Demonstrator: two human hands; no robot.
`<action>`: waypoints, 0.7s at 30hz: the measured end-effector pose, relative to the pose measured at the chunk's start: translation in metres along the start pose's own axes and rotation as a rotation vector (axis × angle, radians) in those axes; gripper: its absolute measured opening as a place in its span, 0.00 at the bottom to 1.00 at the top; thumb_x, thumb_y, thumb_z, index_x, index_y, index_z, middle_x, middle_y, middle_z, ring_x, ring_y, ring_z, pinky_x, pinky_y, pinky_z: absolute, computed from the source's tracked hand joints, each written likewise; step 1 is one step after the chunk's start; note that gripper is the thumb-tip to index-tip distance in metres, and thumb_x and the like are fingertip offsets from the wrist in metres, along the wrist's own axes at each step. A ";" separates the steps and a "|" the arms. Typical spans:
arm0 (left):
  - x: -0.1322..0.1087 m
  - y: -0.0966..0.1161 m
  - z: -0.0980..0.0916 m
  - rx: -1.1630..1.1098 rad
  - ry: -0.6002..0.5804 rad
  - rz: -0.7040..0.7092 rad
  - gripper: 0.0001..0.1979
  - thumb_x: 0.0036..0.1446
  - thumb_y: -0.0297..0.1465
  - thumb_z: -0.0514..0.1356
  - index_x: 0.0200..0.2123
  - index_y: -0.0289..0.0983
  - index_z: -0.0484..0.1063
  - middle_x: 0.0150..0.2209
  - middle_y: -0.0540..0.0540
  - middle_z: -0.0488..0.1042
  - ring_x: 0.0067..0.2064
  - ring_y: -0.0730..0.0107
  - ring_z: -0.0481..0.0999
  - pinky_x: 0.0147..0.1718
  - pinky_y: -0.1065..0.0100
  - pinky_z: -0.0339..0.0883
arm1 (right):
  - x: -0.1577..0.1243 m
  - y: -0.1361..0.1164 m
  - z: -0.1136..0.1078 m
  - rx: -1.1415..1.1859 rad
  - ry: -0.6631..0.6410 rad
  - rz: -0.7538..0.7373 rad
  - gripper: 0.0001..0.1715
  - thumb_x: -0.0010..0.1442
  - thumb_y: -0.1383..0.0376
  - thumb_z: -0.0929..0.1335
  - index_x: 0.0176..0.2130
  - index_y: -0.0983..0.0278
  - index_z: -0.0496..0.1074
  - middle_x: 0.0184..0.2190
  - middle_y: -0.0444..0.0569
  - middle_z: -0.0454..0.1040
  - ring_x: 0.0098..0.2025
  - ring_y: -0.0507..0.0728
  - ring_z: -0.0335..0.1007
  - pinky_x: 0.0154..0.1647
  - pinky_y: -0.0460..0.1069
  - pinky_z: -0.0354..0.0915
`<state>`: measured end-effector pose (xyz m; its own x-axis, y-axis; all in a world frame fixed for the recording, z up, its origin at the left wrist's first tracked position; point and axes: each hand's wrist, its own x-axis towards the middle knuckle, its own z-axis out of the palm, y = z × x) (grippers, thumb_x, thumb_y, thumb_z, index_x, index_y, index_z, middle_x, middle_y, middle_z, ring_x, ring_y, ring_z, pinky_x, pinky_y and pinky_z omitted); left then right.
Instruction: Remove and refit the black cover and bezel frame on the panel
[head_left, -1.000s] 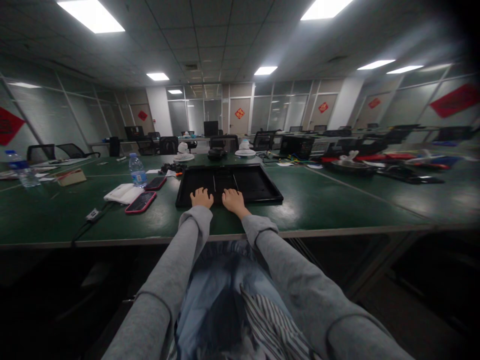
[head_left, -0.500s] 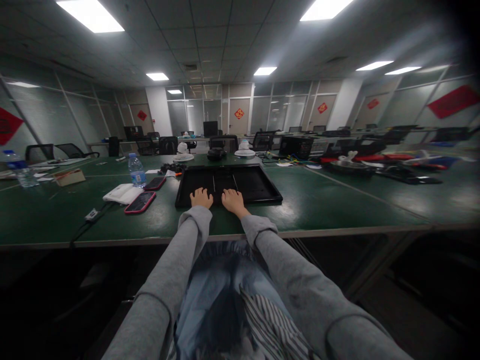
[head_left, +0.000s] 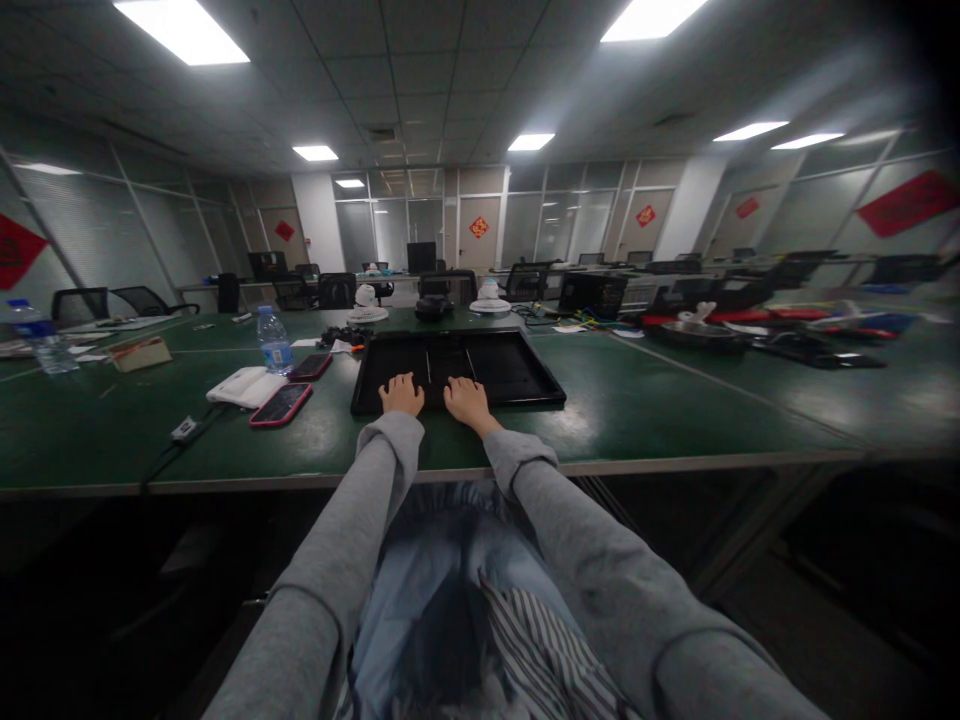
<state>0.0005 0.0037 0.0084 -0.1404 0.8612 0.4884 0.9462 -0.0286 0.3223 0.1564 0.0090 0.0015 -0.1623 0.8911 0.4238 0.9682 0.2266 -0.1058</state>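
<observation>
A black shallow tray [head_left: 525, 375] lies on the green table [head_left: 660, 400] in front of me. My left hand [head_left: 403, 395] rests on the tray's near edge, fingers spread flat and holding nothing. Beside it my right hand [head_left: 466, 397] lies the same way on the near edge, fingers stretched out over the tray's inside. Both arms wear grey sleeves. Thin dark items lie inside the tray beyond my fingers; I cannot make them out.
Left of the tray lie a red-cased phone [head_left: 281, 404], a second phone [head_left: 311, 366], a white object [head_left: 244, 385] and a water bottle [head_left: 274, 341]. A cable and plug [head_left: 185, 430] sit further left. Clutter [head_left: 712, 330] covers the right table. Office chairs stand behind.
</observation>
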 end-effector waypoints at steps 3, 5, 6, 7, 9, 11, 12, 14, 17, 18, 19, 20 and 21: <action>0.002 -0.001 -0.007 -0.056 0.014 -0.056 0.21 0.65 0.31 0.52 0.60 0.40 0.66 0.57 0.39 0.72 0.59 0.58 0.68 0.59 0.52 0.55 | 0.004 0.000 0.000 0.031 -0.002 0.009 0.31 0.72 0.58 0.54 0.65 0.69 0.64 0.59 0.61 0.67 0.60 0.61 0.60 0.61 0.55 0.54; 0.002 -0.003 -0.013 -0.088 0.041 -0.098 0.21 0.65 0.29 0.50 0.60 0.41 0.66 0.56 0.40 0.74 0.58 0.59 0.69 0.58 0.53 0.56 | 0.006 0.003 0.000 0.058 0.044 0.025 0.30 0.71 0.58 0.54 0.64 0.70 0.64 0.59 0.62 0.66 0.60 0.62 0.60 0.59 0.55 0.57; 0.002 -0.006 -0.017 -0.096 0.058 -0.113 0.21 0.65 0.29 0.50 0.59 0.41 0.66 0.56 0.40 0.74 0.58 0.59 0.69 0.57 0.53 0.56 | 0.006 0.007 0.000 0.066 0.078 0.032 0.29 0.71 0.59 0.55 0.63 0.70 0.64 0.60 0.62 0.65 0.60 0.63 0.59 0.58 0.55 0.57; 0.002 -0.010 -0.020 -0.097 0.076 -0.120 0.21 0.65 0.28 0.50 0.59 0.41 0.67 0.55 0.40 0.74 0.58 0.59 0.69 0.57 0.53 0.56 | 0.007 0.012 0.000 0.066 0.115 0.037 0.29 0.70 0.60 0.55 0.63 0.71 0.64 0.60 0.63 0.64 0.61 0.63 0.57 0.59 0.55 0.57; 0.002 -0.023 -0.029 -0.071 0.107 -0.107 0.21 0.64 0.27 0.49 0.58 0.41 0.68 0.55 0.40 0.74 0.59 0.58 0.68 0.59 0.53 0.53 | 0.006 0.030 0.000 0.044 0.185 0.045 0.28 0.69 0.62 0.58 0.62 0.72 0.64 0.62 0.65 0.61 0.63 0.65 0.52 0.61 0.57 0.54; 0.003 -0.045 -0.038 -0.017 0.129 -0.086 0.21 0.64 0.26 0.49 0.57 0.42 0.70 0.56 0.40 0.73 0.61 0.57 0.65 0.61 0.51 0.49 | 0.005 0.056 -0.001 0.016 0.234 0.083 0.29 0.67 0.64 0.59 0.63 0.73 0.62 0.64 0.67 0.57 0.66 0.67 0.48 0.62 0.60 0.52; 0.004 -0.058 -0.041 0.007 0.138 -0.091 0.21 0.64 0.26 0.49 0.57 0.42 0.70 0.57 0.39 0.73 0.62 0.57 0.64 0.62 0.51 0.47 | 0.004 0.071 -0.002 0.004 0.265 0.120 0.29 0.66 0.65 0.59 0.64 0.73 0.61 0.65 0.67 0.55 0.66 0.68 0.47 0.63 0.61 0.51; 0.007 -0.086 -0.048 0.031 0.164 -0.152 0.21 0.64 0.26 0.49 0.57 0.41 0.70 0.57 0.38 0.72 0.62 0.56 0.64 0.62 0.50 0.48 | 0.001 0.099 -0.004 -0.012 0.316 0.237 0.31 0.66 0.66 0.59 0.65 0.74 0.58 0.65 0.69 0.54 0.66 0.69 0.47 0.63 0.62 0.51; 0.013 -0.119 -0.051 0.001 0.230 -0.346 0.20 0.65 0.27 0.49 0.56 0.39 0.69 0.58 0.37 0.71 0.61 0.53 0.66 0.59 0.48 0.54 | 0.000 0.128 -0.007 -0.012 0.342 0.406 0.34 0.64 0.63 0.61 0.65 0.76 0.55 0.63 0.72 0.55 0.65 0.70 0.50 0.61 0.62 0.52; 0.015 -0.125 -0.051 -0.018 0.246 -0.408 0.20 0.65 0.27 0.48 0.56 0.38 0.69 0.57 0.36 0.71 0.60 0.53 0.66 0.58 0.48 0.56 | 0.001 0.132 -0.008 -0.007 0.332 0.447 0.35 0.64 0.62 0.63 0.65 0.76 0.55 0.62 0.72 0.56 0.64 0.70 0.52 0.61 0.62 0.53; 0.017 -0.130 -0.050 -0.039 0.254 -0.442 0.19 0.65 0.27 0.48 0.56 0.38 0.69 0.57 0.36 0.71 0.61 0.53 0.66 0.57 0.48 0.57 | 0.002 0.135 -0.008 0.000 0.315 0.481 0.36 0.63 0.61 0.64 0.65 0.76 0.55 0.61 0.73 0.58 0.63 0.71 0.53 0.61 0.62 0.54; 0.018 -0.132 -0.050 -0.060 0.256 -0.464 0.19 0.65 0.27 0.49 0.56 0.37 0.68 0.57 0.35 0.71 0.61 0.52 0.67 0.57 0.49 0.58 | 0.003 0.136 -0.009 0.009 0.294 0.510 0.37 0.63 0.61 0.64 0.65 0.76 0.55 0.60 0.73 0.60 0.63 0.71 0.54 0.60 0.62 0.54; 0.019 -0.134 -0.048 -0.081 0.256 -0.476 0.19 0.65 0.28 0.49 0.56 0.37 0.68 0.57 0.35 0.71 0.61 0.52 0.67 0.57 0.49 0.58 | 0.005 0.137 -0.009 0.023 0.270 0.534 0.38 0.63 0.61 0.65 0.65 0.77 0.55 0.59 0.72 0.61 0.62 0.71 0.56 0.60 0.62 0.55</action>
<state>-0.1430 -0.0007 0.0138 -0.6234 0.6381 0.4519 0.7369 0.2861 0.6125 0.2899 0.0412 -0.0029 0.4030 0.7531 0.5200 0.8975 -0.2142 -0.3855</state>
